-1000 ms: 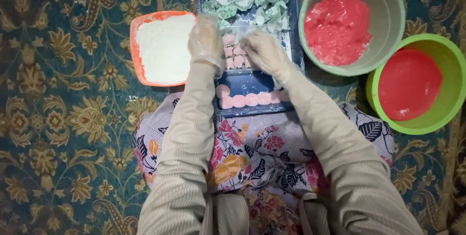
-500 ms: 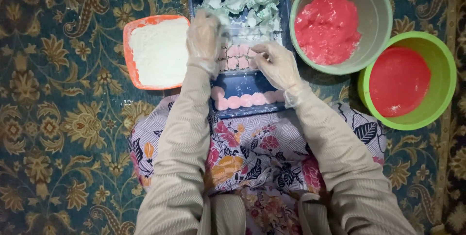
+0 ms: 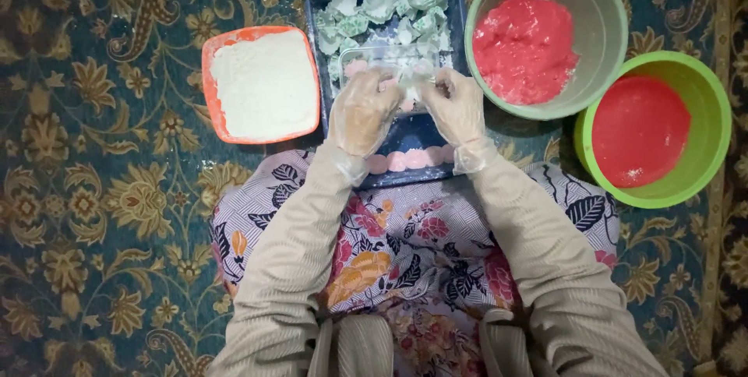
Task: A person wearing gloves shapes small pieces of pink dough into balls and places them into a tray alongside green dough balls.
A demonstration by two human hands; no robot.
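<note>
Both my hands wear thin clear gloves and meet over a blue tray (image 3: 318, 73) on the carpet. My left hand (image 3: 361, 110) and my right hand (image 3: 457, 106) each grip the near edge of a small clear plastic box (image 3: 387, 61) with pink pieces inside it. Pale green dusted pieces (image 3: 389, 9) are heaped at the tray's far end. A row of pink round pieces (image 3: 411, 160) lies along the tray's near edge, just below my wrists.
An orange square dish of white flour (image 3: 261, 85) sits left of the tray. To the right are a grey-green bowl of pink dough (image 3: 528, 46) and a bright green bowl of red liquid (image 3: 640, 129). A patterned carpet lies all around; my floral lap is below.
My hands have come closer together over the middle of the tray and now grip the clear box by its near edge. The pink pieces on the tray's middle are now covered.
</note>
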